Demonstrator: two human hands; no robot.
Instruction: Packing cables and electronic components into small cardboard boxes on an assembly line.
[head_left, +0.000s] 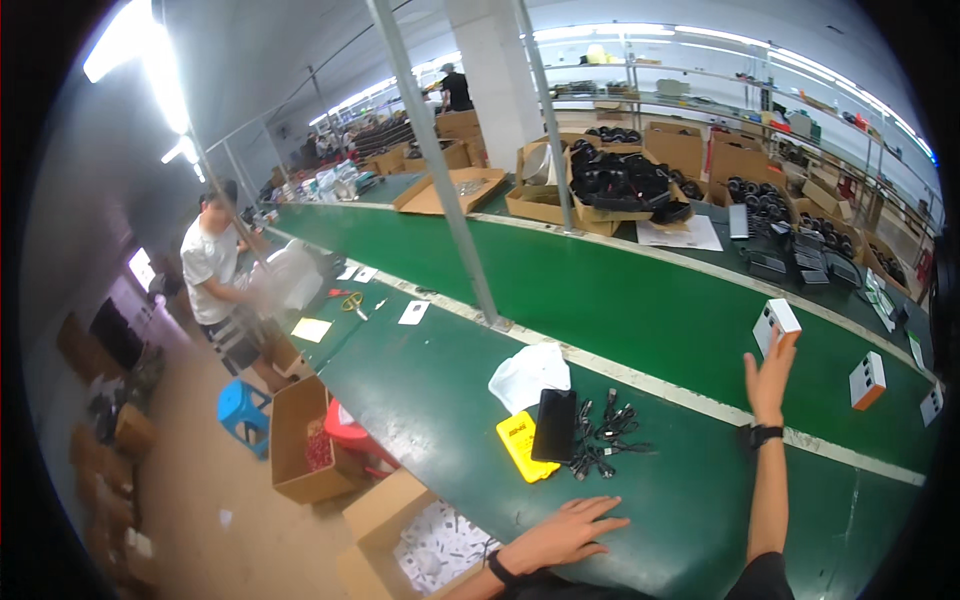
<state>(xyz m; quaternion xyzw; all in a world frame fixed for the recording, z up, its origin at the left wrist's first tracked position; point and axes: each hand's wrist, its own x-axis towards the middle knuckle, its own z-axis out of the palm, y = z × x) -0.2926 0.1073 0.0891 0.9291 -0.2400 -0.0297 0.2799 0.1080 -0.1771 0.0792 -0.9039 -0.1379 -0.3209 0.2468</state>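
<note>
Risk: the small white box [776,322] sits only at the fingertips of the right hand [771,377], out over the green conveyor belt [620,300]; a loose hold could likely let it drop or tip.
Right hand: arm stretched far forward, fingers together and pointing up, touching the box's lower edge; whether they grip it is unclear.
Left hand [565,532]: spread flat, palm down, on the workbench's [450,400] near edge.
Nearby: a black phone [554,425] and a cable bundle [605,433] mid-bench.

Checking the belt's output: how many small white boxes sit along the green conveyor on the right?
3: one small white box at the right hand's fingertips, one orange-based farther right, one at the frame edge; more may be hidden.
</note>
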